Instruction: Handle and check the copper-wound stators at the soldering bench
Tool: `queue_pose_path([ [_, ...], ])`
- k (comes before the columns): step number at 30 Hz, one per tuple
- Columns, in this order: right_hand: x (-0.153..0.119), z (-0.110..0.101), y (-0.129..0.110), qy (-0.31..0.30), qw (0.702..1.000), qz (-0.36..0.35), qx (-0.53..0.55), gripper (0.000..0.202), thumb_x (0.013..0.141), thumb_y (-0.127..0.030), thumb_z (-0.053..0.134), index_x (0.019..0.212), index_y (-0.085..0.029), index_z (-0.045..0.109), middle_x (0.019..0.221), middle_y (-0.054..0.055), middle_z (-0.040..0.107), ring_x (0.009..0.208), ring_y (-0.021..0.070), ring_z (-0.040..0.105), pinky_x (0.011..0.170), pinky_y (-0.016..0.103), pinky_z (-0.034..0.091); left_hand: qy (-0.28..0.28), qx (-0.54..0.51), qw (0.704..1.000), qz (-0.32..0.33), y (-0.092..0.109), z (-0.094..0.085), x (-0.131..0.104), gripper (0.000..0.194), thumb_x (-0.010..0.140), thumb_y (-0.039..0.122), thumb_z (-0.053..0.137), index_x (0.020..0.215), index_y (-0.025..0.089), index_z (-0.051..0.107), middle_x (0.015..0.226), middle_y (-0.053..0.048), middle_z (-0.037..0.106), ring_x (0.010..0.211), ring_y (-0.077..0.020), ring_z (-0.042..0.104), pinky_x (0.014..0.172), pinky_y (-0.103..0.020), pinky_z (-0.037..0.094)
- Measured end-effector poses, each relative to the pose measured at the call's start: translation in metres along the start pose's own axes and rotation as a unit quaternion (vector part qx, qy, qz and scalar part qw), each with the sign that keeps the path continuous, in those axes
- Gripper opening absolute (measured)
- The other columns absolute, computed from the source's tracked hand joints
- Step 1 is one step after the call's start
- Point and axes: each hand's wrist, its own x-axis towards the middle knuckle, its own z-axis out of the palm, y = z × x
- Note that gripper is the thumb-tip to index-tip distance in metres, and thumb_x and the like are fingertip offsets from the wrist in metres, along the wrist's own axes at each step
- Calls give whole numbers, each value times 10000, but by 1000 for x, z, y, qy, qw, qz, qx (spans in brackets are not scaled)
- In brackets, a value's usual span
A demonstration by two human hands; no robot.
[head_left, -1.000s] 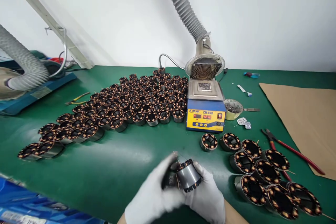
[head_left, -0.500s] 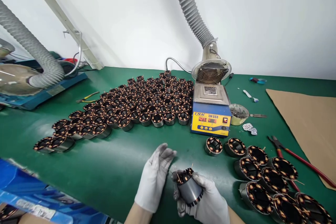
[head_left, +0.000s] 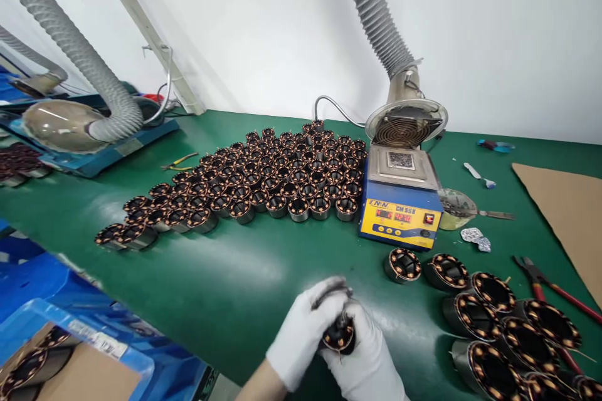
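In white gloves, both my hands are closed round a motor stator (head_left: 339, 339), a steel ring with copper windings, near the front of the green bench. My left hand (head_left: 301, 333) bends its grey-stained fingers over the far side of the stator. My right hand (head_left: 369, 354) wraps its right side, thumb by the rim. The stator's windings face up toward me, and a short copper wire end sticks out at its near edge. Much of its body is hidden by the gloves. Nearest to my hands stands another stator (head_left: 403, 265).
A blue and yellow solder pot (head_left: 399, 213) stands under an extraction hood (head_left: 407, 122). Many stators (head_left: 282, 169) crowd left of it; several more (head_left: 529, 344) stand at right by red-handled pliers (head_left: 538, 282). A blue crate (head_left: 141, 357) sits lower left.
My left hand has come in from the side and closed on the stator. The stator has been turned so its windings face me. The view has swung left.
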Motion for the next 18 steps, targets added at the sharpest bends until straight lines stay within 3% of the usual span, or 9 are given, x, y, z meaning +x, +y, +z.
queue_pose_path([
  [3,-1,1,4,13,1000,-21,-19,295,550,-97,705,745,-270,565,862,39,642,805,248,578,738,348,430,82,-129,988,-14,-8,15,2,240,638,343,717,765,142,682,744,-71,728,711,-184,667,713,-279,519],
  [6,-3,-1,6,29,999,-6,-14,299,564,-139,741,753,-273,552,969,59,644,881,270,581,766,365,421,156,-227,959,59,-3,3,0,249,651,387,715,811,203,666,726,-17,726,764,-163,673,802,-279,510],
  [8,-4,-1,8,40,999,4,-24,321,551,-158,763,753,-273,542,1009,61,639,910,277,582,779,369,420,173,-150,970,84,4,-9,-3,271,651,384,714,874,238,667,816,-8,735,876,-187,661,935,-346,453],
  [10,-4,-1,9,36,999,-3,-32,320,571,-187,765,769,-274,530,1062,62,629,945,276,582,802,368,420,125,37,990,55,8,-14,-5,244,641,321,711,866,229,691,877,-25,734,925,-226,641,1035,-416,351],
  [12,-4,-1,10,25,999,-20,-38,301,608,-212,750,786,-276,515,1085,61,626,952,265,587,807,360,426,82,166,983,12,8,-10,-5,130,626,258,683,738,200,713,802,-37,734,854,-240,642,1033,-430,337],
  [14,-4,-1,10,16,998,-29,-45,284,636,-214,732,784,-276,498,1079,62,630,938,257,594,797,355,431,101,156,983,2,8,-4,-2,69,609,239,663,614,177,692,674,-35,711,735,-223,636,893,-382,451],
  [16,-4,-3,10,11,998,-24,-52,287,635,-204,729,779,-277,492,1081,64,631,935,258,596,795,358,430,144,73,987,24,12,-1,3,119,612,278,667,640,164,683,624,-27,689,644,-194,617,691,-313,503],
  [18,-5,-4,11,6,999,-15,-51,296,624,-192,734,775,-278,495,1095,63,630,950,262,592,803,364,426,176,45,981,69,18,-4,6,201,647,339,665,740,163,689,709,-37,708,692,-184,627,688,-286,501],
])
